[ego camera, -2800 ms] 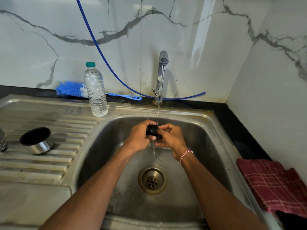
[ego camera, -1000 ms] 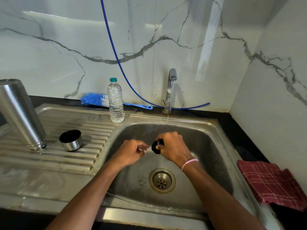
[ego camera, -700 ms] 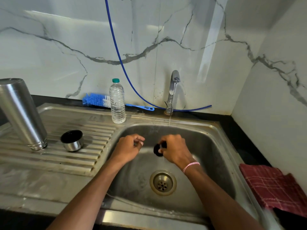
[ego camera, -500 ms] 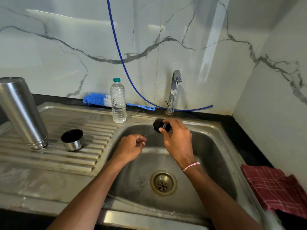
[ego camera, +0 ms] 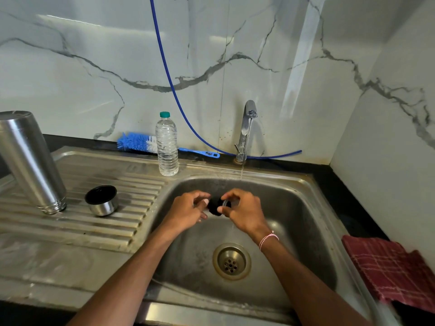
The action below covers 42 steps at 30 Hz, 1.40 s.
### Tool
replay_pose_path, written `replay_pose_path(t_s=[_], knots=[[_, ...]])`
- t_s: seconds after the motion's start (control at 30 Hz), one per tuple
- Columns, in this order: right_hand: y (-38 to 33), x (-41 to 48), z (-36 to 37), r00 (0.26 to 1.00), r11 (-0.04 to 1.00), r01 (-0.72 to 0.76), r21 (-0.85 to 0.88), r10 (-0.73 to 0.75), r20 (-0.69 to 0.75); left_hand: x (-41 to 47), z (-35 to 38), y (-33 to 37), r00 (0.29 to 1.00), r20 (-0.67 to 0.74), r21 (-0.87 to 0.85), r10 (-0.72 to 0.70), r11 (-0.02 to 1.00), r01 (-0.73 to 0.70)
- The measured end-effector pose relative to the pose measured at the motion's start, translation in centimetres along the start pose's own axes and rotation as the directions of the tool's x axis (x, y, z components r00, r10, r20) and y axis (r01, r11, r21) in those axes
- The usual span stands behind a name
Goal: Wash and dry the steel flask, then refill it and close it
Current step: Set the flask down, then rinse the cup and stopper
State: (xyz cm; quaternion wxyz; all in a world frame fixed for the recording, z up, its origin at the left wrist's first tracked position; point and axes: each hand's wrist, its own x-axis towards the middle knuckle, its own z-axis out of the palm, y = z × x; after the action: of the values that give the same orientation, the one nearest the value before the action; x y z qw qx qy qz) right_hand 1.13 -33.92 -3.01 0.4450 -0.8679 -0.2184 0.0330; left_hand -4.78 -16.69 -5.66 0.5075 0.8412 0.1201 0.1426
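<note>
Mid-wash, judging by layout. Steel flask (ego camera: 30, 161) parked mouth-down on draining board (ego camera: 70, 234), well left of basin, apparently already washed. Steel cup lid (ego camera: 101, 200) just beside it, open side up. In hand now: black stopper (ego camera: 215, 206), over sink (ego camera: 301, 208), close by thin stream from tap (ego camera: 247, 128). Right hand (ego camera: 246, 212) pinching 1 end, left hand (ego camera: 188, 209) curled on other end, gripping too. Likely left: finish stopper, dry all 3 parts with red cloth (ego camera: 388, 269), refill from water bottle (ego camera: 167, 144), close.
</note>
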Motion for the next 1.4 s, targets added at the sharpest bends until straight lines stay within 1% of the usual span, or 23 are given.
replay_pose_path(t_s=[0.03, 0.07, 0.1, 0.13, 0.17, 0.2, 0.27, 0.3, 0.33, 0.4, 0.43, 0.47, 0.53, 0.57, 0.63, 0.73, 0.83, 0.93, 1.0, 1.1, 1.23, 1.3, 1.4], knots=[[0.2, 0.2, -0.1, 0.997, 0.980, -0.073, 0.187, 0.074, 0.000, 0.0, 0.1, 0.2, 1.000, -0.001, -0.079, 0.001, 0.997, -0.001], [0.1, 0.4, -0.4, 0.990, 0.896, -0.139, 0.422, 0.142, 0.024, 0.0, 0.2, 0.4, 1.000, -0.009, -0.166, 0.009, 0.986, -0.010], [0.1, 0.5, -0.6, 0.981, 0.753, -0.192, 0.630, 0.170, 0.096, 0.1, 0.3, 0.5, 0.999, -0.020, -0.240, 0.030, 0.970, -0.034], [0.0, 0.6, -0.7, 0.970, 0.593, -0.242, 0.768, 0.169, 0.175, 0.3, 0.5, 0.5, 0.998, -0.027, -0.289, 0.059, 0.955, -0.065], [0.2, 0.8, -0.6, 0.957, 0.477, -0.288, 0.830, 0.161, 0.240, 0.4, 0.7, 0.6, 0.995, -0.029, -0.313, 0.094, 0.945, -0.098], [0.5, 1.0, -0.5, 0.947, 0.408, -0.322, 0.855, 0.148, 0.286, 0.6, 1.1, 0.8, 0.991, -0.033, -0.322, 0.130, 0.937, -0.134], [1.4, 1.5, -0.4, 0.938, 0.369, -0.347, 0.862, 0.147, 0.315, 1.1, 1.9, 1.0, 0.982, -0.048, -0.316, 0.185, 0.929, -0.190], [1.7, 1.7, -0.4, 0.938, 0.395, -0.346, 0.851, 0.153, 0.311, 1.4, 2.3, 1.0, 0.980, -0.060, -0.303, 0.191, 0.932, -0.200], [2.0, 1.9, -0.6, 0.941, 0.449, -0.337, 0.828, 0.162, 0.296, 1.5, 2.6, 1.1, 0.979, -0.068, -0.280, 0.192, 0.938, -0.204], [2.3, 2.1, -1.1, 0.955, 0.597, -0.296, 0.746, 0.176, 0.238, 2.1, 3.3, 1.2, 0.981, -0.074, -0.216, 0.181, 0.957, -0.193], [2.3, 2.2, -1.4, 0.961, 0.650, -0.275, 0.709, 0.189, 0.199, 2.4, 3.6, 1.2, 0.982, -0.063, -0.198, 0.179, 0.962, -0.188], [2.3, 2.2, -1.6, 0.968, 0.686, -0.251, 0.683, 0.196, 0.159, 2.6, 3.8, 1.1, 0.982, -0.042, -0.189, 0.186, 0.963, -0.191], [2.4, 2.5, -1.8, 0.981, 0.717, -0.187, 0.671, 0.171, 0.091, 3.0, 4.3, 1.1, 0.977, -0.019, -0.137, 0.215, 0.967, -0.215], [2.6, 2.6, -1.8, 0.987, 0.731, -0.153, 0.665, 0.141, 0.073, 3.2, 4.4, 1.0, 0.972, -0.017, -0.093, 0.233, 0.968, -0.233], [3.3, 3.0, -2.0, 0.998, 0.799, -0.061, 0.598, 0.031, 0.059, 3.3, 4.4, 0.8, 0.966, 0.011, -0.026, 0.258, 0.966, -0.258], [4.6, 3.5, -2.0, 0.988, 0.908, 0.107, 0.405, -0.143, 0.059, 3.4, 3.8, 0.1, 0.970, 0.085, -0.047, 0.228, 0.973, -0.225], [4.8, 3.6, -2.1, 0.975, 0.942, 0.194, 0.276, -0.215, 0.049, 3.5, 3.3, -0.2, 0.973, 0.142, -0.052, 0.180, 0.983, -0.174], [4.7, 3.4, -2.2, 0.970, 0.958, 0.234, 0.167, -0.241, 0.021, 3.5, 3.7, -0.3, 0.964, 0.150, 0.029, 0.221, 0.973, -0.227], [4.7, 3.3, -2.0, 0.967, 0.959, 0.253, 0.129, -0.254, -0.015, 3.4, 4.0, -0.2, 0.961, 0.122, 0.081, 0.247, 0.963, -0.257], [4.5, 3.2, -1.9, 0.960, 0.955, 0.280, 0.096, -0.276, -0.053, 3.7, 4.0, -0.5, 0.956, 0.060, 0.107, 0.288, 0.950, -0.293], [4.0, 3.2, -2.0, 0.950, 0.952, 0.304, 0.011, -0.303, -0.075, 3.9, 3.8, -0.4, 0.960, 0.010, 0.152, 0.278, 0.949, -0.276], [3.9, 3.2, -1.7, 0.951, 0.954, 0.296, -0.048, -0.299, -0.083, 3.8, 3.8, -0.2, 0.960, 0.005, 0.168, 0.279, 0.946, -0.276], [3.7, 3.2, -1.3, 0.956, 0.957, 0.278, -0.077, -0.284, -0.073, 3.7, 3.9, -0.1, 0.953, -0.036, 0.185, 0.302, 0.939, -0.290]])
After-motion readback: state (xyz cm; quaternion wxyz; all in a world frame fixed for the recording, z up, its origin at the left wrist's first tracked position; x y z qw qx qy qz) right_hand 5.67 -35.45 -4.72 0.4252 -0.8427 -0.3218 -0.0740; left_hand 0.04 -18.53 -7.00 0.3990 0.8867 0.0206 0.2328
